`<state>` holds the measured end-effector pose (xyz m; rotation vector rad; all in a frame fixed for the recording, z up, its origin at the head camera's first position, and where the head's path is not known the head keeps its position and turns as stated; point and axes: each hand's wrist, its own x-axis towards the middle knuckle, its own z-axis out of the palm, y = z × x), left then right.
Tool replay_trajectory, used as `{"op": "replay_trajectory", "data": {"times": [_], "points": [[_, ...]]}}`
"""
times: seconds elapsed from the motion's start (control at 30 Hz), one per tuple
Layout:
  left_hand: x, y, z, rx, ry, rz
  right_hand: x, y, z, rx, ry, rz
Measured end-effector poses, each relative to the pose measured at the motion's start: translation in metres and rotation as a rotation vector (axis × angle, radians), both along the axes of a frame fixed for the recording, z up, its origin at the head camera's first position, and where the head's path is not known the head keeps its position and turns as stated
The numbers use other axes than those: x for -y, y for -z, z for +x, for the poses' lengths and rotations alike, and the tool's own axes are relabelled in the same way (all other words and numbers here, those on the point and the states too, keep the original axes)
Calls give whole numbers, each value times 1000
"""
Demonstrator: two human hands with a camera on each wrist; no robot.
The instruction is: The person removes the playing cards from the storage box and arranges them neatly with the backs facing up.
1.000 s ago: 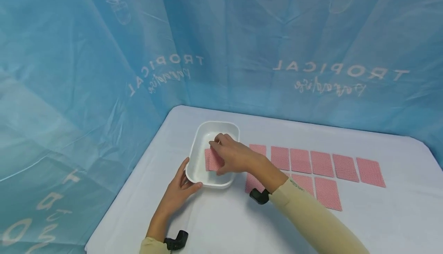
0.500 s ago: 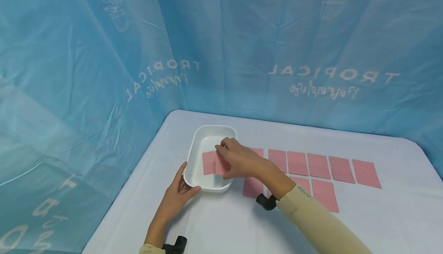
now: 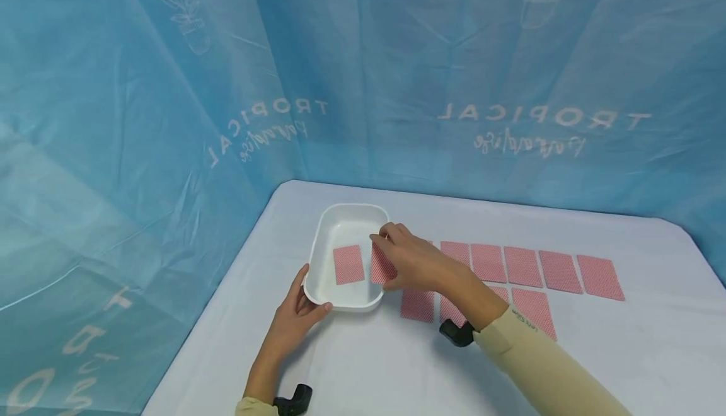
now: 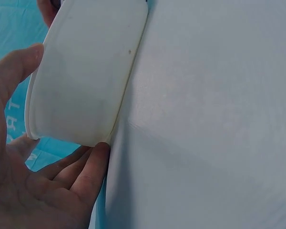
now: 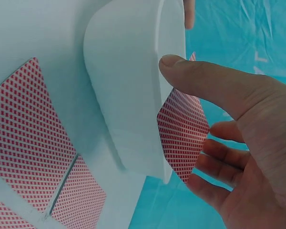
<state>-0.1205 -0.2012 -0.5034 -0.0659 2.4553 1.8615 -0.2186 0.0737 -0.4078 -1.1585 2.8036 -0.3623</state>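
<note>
A white plastic tub (image 3: pixel 347 230) sits on the left part of the table. My left hand (image 3: pixel 290 321) grips its near-left corner, thumb at the rim and fingers against the lower wall, as the left wrist view shows on the tub (image 4: pixel 86 76). Between thumb and fingers, my right hand (image 3: pixel 416 260) pinches a playing card (image 3: pixel 382 266) with a red-and-white patterned back. This card (image 5: pixel 183 133) is slightly bent and stands at the tub's right rim. Another card (image 3: pixel 348 265) lies back up on the tub's floor, left of the held one.
Several cards (image 3: pixel 523 268) lie back up in two rows on the white tablecloth (image 3: pixel 624 340), right of the tub. The right forearm hides part of them. A blue printed curtain (image 3: pixel 454 57) hangs behind the table and along its left side.
My right hand has moved right with its card, from over the card in the tub to the tub's right rim, fully uncovering the lying card. The left hand stays at the tub.
</note>
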Motion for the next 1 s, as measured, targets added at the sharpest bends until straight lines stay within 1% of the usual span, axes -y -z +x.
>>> {"op": "replay_trajectory", "data": {"times": [0.1,0.2,0.33,0.5,0.53,0.6,0.63,0.77,0.83,0.93,1.0], "points": [[1,1,1,-11,-21,-14,-3,3,1,-33,-13,-7],[2,0,3,-19,-31,-30,-5,5,3,-40,-8,-15],[4,-2,6,-23,-28,-41,-9,7,4,-30,4,-24],[5,-3,3,-24,-29,-38,-16,6,4,-16,17,-70],[4,-4,2,-28,-26,-36,-17,6,4,-14,19,-75],[1,-14,3,-24,-10,-28,-21,5,4,-10,23,-81],[1,-14,3,-26,-9,-28,-23,6,4,-10,24,-86],[-3,-12,3,-22,-4,-22,-36,10,7,7,44,-89],[-3,-1,2,-28,-5,-21,-43,13,9,18,60,-89],[-3,1,3,-28,1,-16,-50,16,11,29,76,-81],[-1,1,3,-29,-6,-12,-52,16,10,29,76,-90]]}}
